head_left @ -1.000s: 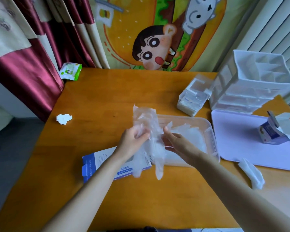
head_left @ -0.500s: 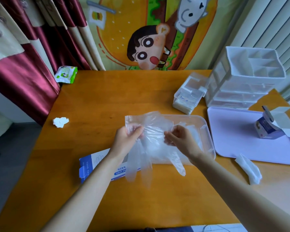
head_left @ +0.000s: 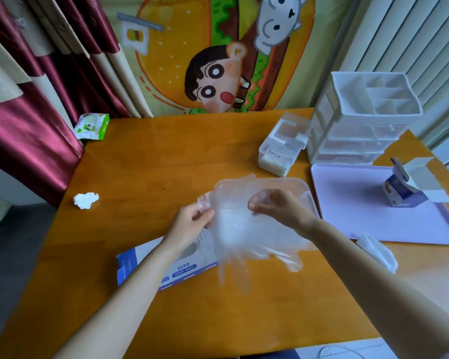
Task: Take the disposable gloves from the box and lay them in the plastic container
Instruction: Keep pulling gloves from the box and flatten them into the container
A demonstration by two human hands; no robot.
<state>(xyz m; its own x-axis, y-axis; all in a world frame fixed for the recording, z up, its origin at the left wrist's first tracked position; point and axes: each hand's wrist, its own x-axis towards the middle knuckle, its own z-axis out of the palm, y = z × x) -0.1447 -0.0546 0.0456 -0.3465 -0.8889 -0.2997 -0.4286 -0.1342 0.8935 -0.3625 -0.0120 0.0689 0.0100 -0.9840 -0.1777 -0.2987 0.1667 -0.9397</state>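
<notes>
Pinching the clear disposable gloves point(head_left: 244, 234) by their upper edge, the left hand point(head_left: 189, 224) and right hand point(head_left: 278, 208) hold the blurred film spread above one clear plastic container point(head_left: 304, 185); the number of gloves cannot be told. One blue glove box point(head_left: 182, 268) lies flat on the wooden table point(head_left: 166, 156), just left of the container.
</notes>
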